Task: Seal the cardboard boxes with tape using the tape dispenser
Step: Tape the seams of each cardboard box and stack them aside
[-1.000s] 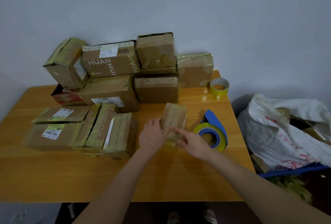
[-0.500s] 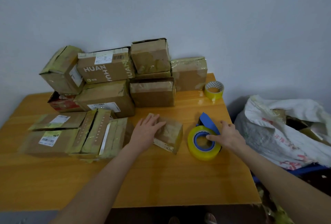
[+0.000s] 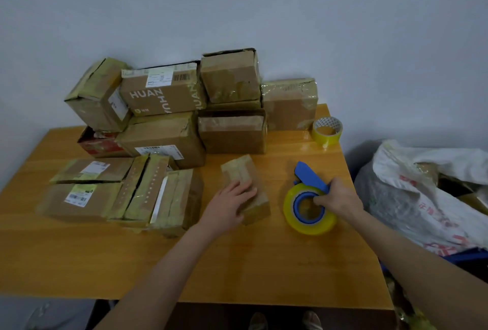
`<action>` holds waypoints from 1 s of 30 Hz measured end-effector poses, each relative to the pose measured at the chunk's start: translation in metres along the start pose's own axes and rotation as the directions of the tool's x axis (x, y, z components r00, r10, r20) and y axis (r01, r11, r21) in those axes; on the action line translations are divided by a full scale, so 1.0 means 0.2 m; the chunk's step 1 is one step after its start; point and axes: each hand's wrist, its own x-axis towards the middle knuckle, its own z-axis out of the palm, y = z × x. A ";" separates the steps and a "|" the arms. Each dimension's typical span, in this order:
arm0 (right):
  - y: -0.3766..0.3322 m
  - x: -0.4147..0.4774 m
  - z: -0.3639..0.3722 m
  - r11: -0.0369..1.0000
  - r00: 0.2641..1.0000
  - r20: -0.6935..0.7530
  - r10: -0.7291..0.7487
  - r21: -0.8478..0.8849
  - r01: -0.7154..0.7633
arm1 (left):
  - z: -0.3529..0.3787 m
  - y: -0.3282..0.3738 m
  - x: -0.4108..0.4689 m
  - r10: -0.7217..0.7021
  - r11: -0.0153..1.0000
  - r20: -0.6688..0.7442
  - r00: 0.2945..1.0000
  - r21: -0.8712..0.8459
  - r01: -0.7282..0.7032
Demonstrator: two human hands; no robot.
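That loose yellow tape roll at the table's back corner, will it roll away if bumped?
Probably not: the tape roll lies flat, hole up, so it would likely slide. Little tape seems left, so it is probably light. It sits near the table edge, so a push might drop it.

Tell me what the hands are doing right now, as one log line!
left hand: rests flat on small box | right hand: grips tape dispenser | spare tape roll: back of table

Red box (image 3: 96, 145): lay mostly hidden behind stacked cartons (image 3: 163, 139). White sack (image 3: 422, 197): ran off right edge. Shipping label (image 3: 76, 196): print was too small to read. Shoes (image 3: 285, 320): were cropped at bottom edge.
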 end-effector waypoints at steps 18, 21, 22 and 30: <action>0.02 -0.13 -0.12 0.979 0.945 0.255 -0.204 0.034 0.202 | 0.09 0.04 -0.08 -0.084 0.958 -0.056 0.995 -0.281 0.065; 0.03 -0.12 -0.15 0.988 0.972 0.201 -0.122 0.117 0.100 | 0.09 0.04 -0.10 -0.086 0.946 -0.038 0.996 -0.316 0.070; 0.03 -0.12 -0.18 0.984 0.975 0.187 -0.122 0.154 0.094 | 0.07 0.04 -0.10 -0.080 0.948 -0.034 0.996 -0.312 0.065; -0.16 -0.36 -0.56 0.896 0.891 0.181 -0.416 0.248 0.368 | -0.23 0.20 -0.08 -0.403 0.360 -0.016 0.915 -0.922 0.142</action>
